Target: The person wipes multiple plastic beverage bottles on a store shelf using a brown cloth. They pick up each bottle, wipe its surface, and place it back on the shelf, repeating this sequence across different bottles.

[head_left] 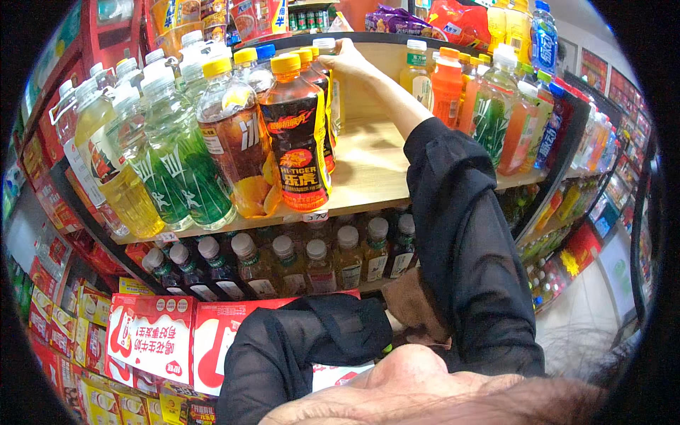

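My right hand [345, 58] reaches to the back of the wooden shelf [366, 170]. Its fingers close around the neck of a clear bottle with a white cap [325, 43], partly hidden behind a row of Hi-Tiger drink bottles [295, 138] with yellow caps. Left of that row stands a brown iced tea bottle [239, 149], also yellow-capped. Low against my body, my left hand [396, 323] holds a bunched brown cloth [409, 300]; most of that hand is hidden by the cloth and the black sleeve.
Green-labelled bottles [183, 170] crowd the shelf's left. To the right stand an orange bottle [447, 87] and several others. Dark, grey-capped bottles [244, 265] line the shelf below. Red-and-white cartons [151, 340] are stacked before me. Cup noodles [260, 18] sit on the top shelf.
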{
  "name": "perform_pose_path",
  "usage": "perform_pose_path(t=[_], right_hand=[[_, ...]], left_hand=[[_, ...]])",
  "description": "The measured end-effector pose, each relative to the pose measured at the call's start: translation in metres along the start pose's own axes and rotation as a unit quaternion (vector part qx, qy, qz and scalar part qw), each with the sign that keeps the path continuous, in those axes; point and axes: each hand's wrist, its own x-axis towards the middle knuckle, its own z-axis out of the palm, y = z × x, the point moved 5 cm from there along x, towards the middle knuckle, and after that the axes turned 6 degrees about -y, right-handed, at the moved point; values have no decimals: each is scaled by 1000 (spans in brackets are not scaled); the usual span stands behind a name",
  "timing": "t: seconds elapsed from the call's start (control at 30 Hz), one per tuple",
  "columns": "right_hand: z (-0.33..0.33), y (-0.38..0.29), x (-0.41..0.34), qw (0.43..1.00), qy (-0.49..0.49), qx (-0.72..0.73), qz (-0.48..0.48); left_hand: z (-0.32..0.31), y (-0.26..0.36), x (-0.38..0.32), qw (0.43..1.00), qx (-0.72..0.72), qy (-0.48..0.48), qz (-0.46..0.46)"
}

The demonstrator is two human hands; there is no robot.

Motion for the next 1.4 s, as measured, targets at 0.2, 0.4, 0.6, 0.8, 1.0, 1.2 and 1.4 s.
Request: perform_pose_path(t=[0.2, 0.4, 0.6, 0.8, 1.0, 1.2, 1.4], right_hand=[[-10, -36, -65, 999, -30, 33, 23], [-81, -56, -141, 998, -51, -5, -44], [-113, -129, -233, 995, -74, -57, -38], [-150, -145, -294, 999, -44, -16, -10], [-171, -144, -345, 993, 25, 111, -25], [-112, -91, -427, 968, 44, 243, 31], [-86, -68, -450, 941, 34, 336, 36]], left_hand=[[-15, 2, -20, 999, -26, 43, -22], [2, 31, 5, 998, -13, 1, -55], [-7, -9, 2, 995, 6, 100, 20], [-10, 5, 6, 952, -255, 96, 142], [-16, 119, -15, 953, -107, 173, 226], [-21, 82, -6, 957, 137, 228, 115], [4, 63, 5, 868, 417, 270, 13]])
